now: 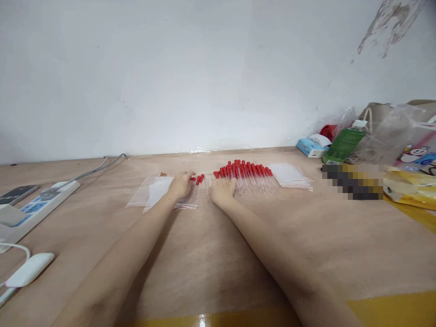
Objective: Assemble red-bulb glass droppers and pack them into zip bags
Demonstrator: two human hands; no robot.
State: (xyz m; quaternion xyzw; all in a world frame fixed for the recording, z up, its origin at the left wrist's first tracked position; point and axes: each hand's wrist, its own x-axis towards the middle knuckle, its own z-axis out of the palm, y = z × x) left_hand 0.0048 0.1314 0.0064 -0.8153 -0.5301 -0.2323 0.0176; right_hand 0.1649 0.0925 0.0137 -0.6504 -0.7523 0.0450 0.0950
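The grip of the left hand [182, 185] is loosely curled over the clear plastic bags [158, 190], with its fingertips beside a few separate red bulbs [200, 179]; whether it has hold of any of them, I cannot tell. The right hand [223, 190] is bent inward at the left end of the droppers [250, 170], with its fingers partly folded. The hand hides its own grip, so how far it is closed, and on what, does not show.

The droppers lie on the bench [204, 263] in a crowded fan, their red bulbs at the far side and their thin clear stems pointing near. That common direction probably keeps the bulbs together and lets single pieces be told apart. The separate bulbs sit in the gap between the main pile and the bags, within reach of both hands. The bags lie flat and overlapping on the left, perhaps so that the left hand can steady them; a white stack [291, 175] lies just right of the pile. The power strip [56, 202] at far left and the green bottle [344, 144] at far right stand well apart, leaving the middle for the hands.
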